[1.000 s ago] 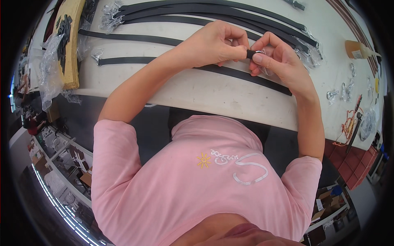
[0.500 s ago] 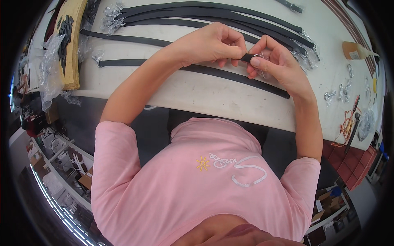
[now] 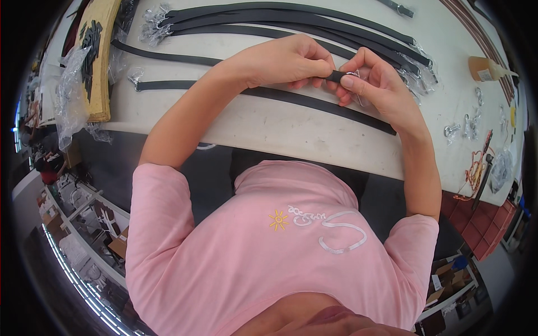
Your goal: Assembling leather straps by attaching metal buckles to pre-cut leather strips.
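Note:
Between both hands, above the white table point(image 3: 185, 117), is the end of a black strap point(image 3: 335, 76) with a shiny metal ring point(image 3: 353, 74) at its tip. My left hand point(image 3: 297, 60) pinches the strap just behind that end. With thumb and fingers, my right hand point(image 3: 374, 78) grips the end around the ring; clear plastic shows under its fingers. The strap's far part point(image 3: 162, 54) runs left behind my left forearm. Closer to me, a second black strap point(image 3: 314, 105) lies flat, with a plastic-wrapped fitting point(image 3: 135, 77) at its left end.
Several finished-looking straps point(image 3: 269, 17) lie stacked at the back, plastic-wrapped fittings point(image 3: 157, 25) at their ends. On the left sits a yellow block point(image 3: 100, 84) with black strips and plastic film. A glue bottle point(image 3: 483, 69), loose metal clasps point(image 3: 451, 130) and a dark tool point(image 3: 483, 179) are at right.
My left hand has shifted slightly down and left along the strap, its fingers closing lower. My right hand stays nearly in place on the ring end.

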Demonstrator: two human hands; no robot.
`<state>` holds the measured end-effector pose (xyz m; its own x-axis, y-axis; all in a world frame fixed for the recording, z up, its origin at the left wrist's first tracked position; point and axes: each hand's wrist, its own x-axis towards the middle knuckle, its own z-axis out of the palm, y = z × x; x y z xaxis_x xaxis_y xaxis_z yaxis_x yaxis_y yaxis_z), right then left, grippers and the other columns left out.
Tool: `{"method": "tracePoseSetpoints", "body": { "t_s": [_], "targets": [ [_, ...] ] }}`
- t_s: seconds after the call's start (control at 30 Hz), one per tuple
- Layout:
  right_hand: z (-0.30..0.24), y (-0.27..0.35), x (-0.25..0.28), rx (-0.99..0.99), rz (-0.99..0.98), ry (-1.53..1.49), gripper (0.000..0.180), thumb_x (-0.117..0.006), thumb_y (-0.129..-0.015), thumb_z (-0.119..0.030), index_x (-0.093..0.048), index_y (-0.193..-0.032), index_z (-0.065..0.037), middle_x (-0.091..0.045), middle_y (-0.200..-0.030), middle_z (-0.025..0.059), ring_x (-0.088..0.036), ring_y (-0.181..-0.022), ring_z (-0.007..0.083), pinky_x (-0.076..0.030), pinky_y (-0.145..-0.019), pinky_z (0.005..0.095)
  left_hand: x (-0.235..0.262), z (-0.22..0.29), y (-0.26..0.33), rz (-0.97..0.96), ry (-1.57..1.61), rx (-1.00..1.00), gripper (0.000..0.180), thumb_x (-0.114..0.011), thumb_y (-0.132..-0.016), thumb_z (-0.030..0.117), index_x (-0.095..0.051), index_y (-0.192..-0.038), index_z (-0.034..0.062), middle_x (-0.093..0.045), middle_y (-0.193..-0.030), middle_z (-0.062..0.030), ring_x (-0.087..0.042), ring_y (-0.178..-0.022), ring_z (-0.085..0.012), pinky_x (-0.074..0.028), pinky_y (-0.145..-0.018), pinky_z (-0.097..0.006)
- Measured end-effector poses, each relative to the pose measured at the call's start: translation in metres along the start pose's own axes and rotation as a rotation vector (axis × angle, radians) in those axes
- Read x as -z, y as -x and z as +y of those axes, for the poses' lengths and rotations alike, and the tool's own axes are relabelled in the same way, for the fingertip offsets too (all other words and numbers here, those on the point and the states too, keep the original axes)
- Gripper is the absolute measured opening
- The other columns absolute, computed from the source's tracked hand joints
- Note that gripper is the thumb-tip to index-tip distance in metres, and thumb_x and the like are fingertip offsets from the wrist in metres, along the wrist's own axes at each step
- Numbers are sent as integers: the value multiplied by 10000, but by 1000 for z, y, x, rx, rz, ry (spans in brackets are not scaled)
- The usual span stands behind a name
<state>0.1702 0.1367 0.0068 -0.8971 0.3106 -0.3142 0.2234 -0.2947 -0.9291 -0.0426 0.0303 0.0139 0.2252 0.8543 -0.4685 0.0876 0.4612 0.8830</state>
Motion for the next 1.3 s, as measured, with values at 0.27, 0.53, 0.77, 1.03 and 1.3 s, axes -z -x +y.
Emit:
{"method": "tracePoseSetpoints", "body": {
  "t_s": [0.27,0.53,0.77,1.03,1.3],
  "targets": [
    [1,-2,-2,-5,16,34,184,-661,-990,-141,-550,-1039,-3,-706,-889,105,-685,-802,134,-571,-763,274,-8,1,2,46,-146,-64,162,-583,-888,196,-636,-805,67,-528,-679,63,-380,-556,-15,-288,-497,-213],
    [2,-1,0,-13,21,36,191,-668,-986,-144,-553,-1049,-5,-702,-875,98,-691,-798,140,-570,-761,274,-14,-6,2,126,-302,-104,184,-649,-855,218,-634,-826,37,-476,-677,58,-392,-639,-51,-305,-576,-249],
    [-5,1,2,-34,-13,30,195,-652,-999,-160,-559,-1070,-4,-701,-879,93,-686,-800,142,-559,-759,272,-7,3,9,47,-252,-128,194,-656,-903,249,-672,-881,56,-509,-690,61,-401,-614,-41,-327,-575,-236],
    [-11,-5,-8,-69,48,64,222,-590,-1042,-252,-581,-1049,-30,-632,-797,24,-605,-706,90,-507,-685,226,8,-4,17,-27,-225,-283,223,-580,-1004,230,-675,-987,29,-586,-743,48,-505,-660,-47,-415,-606,-229],
    [-6,14,-11,230,158,493,186,-536,-1045,-130,-560,-886,-36,-457,-711,-43,-394,-622,60,-326,-552,235,0,17,24,12,-393,-363,264,-585,-969,254,-728,-955,32,-577,-618,-50,-523,-572,-143,-430,-568,-322]
  ]
}}
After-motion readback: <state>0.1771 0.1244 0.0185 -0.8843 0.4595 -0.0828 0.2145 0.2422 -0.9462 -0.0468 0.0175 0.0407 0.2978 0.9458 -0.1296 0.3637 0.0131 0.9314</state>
